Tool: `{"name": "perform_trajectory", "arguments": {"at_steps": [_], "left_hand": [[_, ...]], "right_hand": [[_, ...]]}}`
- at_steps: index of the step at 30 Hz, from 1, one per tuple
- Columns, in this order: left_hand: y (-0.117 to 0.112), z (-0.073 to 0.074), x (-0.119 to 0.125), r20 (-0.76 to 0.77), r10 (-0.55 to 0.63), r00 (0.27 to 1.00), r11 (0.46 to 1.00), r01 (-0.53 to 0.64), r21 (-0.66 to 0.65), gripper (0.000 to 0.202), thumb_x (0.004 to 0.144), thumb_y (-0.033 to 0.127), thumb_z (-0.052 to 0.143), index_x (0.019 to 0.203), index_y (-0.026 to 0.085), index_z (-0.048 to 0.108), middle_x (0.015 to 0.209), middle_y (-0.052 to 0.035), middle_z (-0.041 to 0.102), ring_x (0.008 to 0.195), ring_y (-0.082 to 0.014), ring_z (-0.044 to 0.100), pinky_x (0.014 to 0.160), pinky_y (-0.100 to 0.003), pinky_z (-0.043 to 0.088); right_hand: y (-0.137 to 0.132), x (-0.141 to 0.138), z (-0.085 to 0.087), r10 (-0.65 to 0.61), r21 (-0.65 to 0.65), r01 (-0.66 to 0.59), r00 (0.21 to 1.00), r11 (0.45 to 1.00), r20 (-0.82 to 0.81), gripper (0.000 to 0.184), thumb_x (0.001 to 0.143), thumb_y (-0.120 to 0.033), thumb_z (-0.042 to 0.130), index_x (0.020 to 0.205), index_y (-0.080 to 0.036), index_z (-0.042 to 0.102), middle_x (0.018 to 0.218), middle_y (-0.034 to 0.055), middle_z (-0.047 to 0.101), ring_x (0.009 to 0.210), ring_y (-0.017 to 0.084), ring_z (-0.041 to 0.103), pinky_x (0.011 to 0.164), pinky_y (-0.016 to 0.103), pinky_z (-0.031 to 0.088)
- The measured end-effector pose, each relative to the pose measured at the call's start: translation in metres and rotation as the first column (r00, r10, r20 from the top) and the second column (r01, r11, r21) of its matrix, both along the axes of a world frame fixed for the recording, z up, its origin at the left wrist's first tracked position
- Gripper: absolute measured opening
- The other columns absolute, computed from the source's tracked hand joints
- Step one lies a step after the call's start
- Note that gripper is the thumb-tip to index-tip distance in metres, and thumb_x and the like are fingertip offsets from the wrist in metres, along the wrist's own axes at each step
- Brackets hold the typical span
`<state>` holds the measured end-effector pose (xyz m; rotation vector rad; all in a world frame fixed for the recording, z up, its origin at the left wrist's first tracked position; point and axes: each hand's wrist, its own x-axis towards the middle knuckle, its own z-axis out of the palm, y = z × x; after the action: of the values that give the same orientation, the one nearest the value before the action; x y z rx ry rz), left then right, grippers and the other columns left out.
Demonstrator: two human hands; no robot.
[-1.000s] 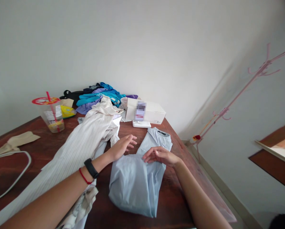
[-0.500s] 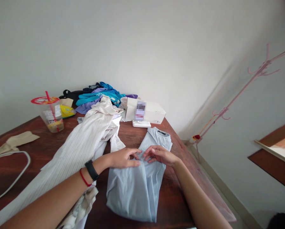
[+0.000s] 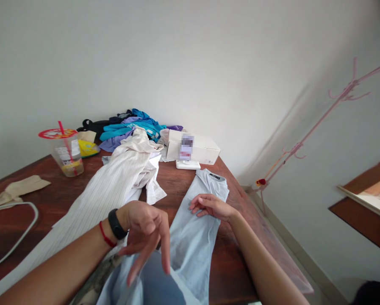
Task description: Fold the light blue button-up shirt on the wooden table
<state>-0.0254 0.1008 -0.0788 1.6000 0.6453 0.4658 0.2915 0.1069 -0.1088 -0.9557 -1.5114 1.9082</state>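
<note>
A light blue shirt (image 3: 190,241) lies lengthwise on the table, its collar end with a dark label at the far end. Its near part is opened out to the left and shows a darker inner side. My left hand (image 3: 148,231) hovers over that near part, fingers spread and pointing down, with no cloth visibly gripped. Resting on the upper part of the shirt is my right hand (image 3: 212,206), its fingers loosely bent and holding nothing. Left of the shirt, a white striped shirt (image 3: 104,190) is spread out, partly hidden by my left forearm.
A plastic cup (image 3: 67,154) with a red straw stands at the left on the wooden table (image 3: 91,163). Behind are a heap of clothes (image 3: 129,127), a white box (image 3: 205,148) and a small stand. A white cable (image 3: 31,228) curves at left; a pink coat rack (image 3: 317,118) leans right.
My left hand has come off the middle of the light blue shirt, moving nearer and to the left, and the shirt's near part has opened out leftward. My right hand stays in place.
</note>
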Motion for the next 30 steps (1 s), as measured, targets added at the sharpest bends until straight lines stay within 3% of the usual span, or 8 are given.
{"name": "perform_trajectory", "arguments": {"at_steps": [5, 10, 17, 30], "left_hand": [[-0.005, -0.001, 0.025, 0.043, 0.119, 0.992, 0.976, -0.109, -0.188, 0.054, 0.084, 0.055, 0.069, 0.12, 0.015, 0.067, 0.092, -0.0086, 0.077, 0.07, -0.0175, 0.069, 0.066, -0.026, 0.05], [-0.005, 0.001, 0.044, 0.036, 0.229, 0.973, 0.911, -0.201, -0.361, 0.048, 0.091, 0.051, 0.062, 0.12, 0.014, 0.063, 0.097, -0.0102, 0.076, 0.057, -0.0113, 0.064, 0.054, -0.021, 0.043], [-0.002, 0.004, 0.042, 0.093, 0.322, 0.942, 0.87, -0.256, -0.422, 0.042, 0.093, 0.046, 0.06, 0.121, 0.014, 0.06, 0.094, -0.0074, 0.073, 0.065, -0.0121, 0.067, 0.053, -0.02, 0.043], [0.001, 0.0, 0.042, 0.093, 0.299, 0.95, 0.866, -0.23, -0.443, 0.045, 0.088, 0.049, 0.065, 0.117, 0.015, 0.062, 0.095, -0.007, 0.072, 0.068, -0.0132, 0.067, 0.055, -0.021, 0.044]], "right_hand": [[-0.001, -0.001, 0.002, 0.007, 0.007, -0.007, 1.0, 1.0, -0.016, 0.038, 0.09, -0.048, 0.072, 0.106, -0.014, 0.073, 0.105, 0.0114, 0.073, 0.095, 0.018, 0.071, 0.081, 0.028, 0.058], [-0.001, -0.002, 0.003, 0.003, -0.001, -0.003, 1.0, 1.0, -0.01, 0.039, 0.089, -0.048, 0.072, 0.106, -0.013, 0.072, 0.106, 0.0118, 0.072, 0.095, 0.018, 0.071, 0.08, 0.028, 0.058], [-0.001, -0.002, 0.002, -0.005, -0.003, 0.005, 1.0, 1.0, -0.004, 0.039, 0.089, -0.048, 0.072, 0.107, -0.014, 0.072, 0.108, 0.0122, 0.072, 0.096, 0.018, 0.071, 0.08, 0.028, 0.057], [-0.002, -0.005, 0.002, -0.032, -0.018, 0.032, 0.999, 0.999, -0.002, 0.039, 0.088, -0.049, 0.073, 0.107, -0.015, 0.071, 0.105, 0.0118, 0.073, 0.092, 0.019, 0.072, 0.077, 0.029, 0.058]]}}
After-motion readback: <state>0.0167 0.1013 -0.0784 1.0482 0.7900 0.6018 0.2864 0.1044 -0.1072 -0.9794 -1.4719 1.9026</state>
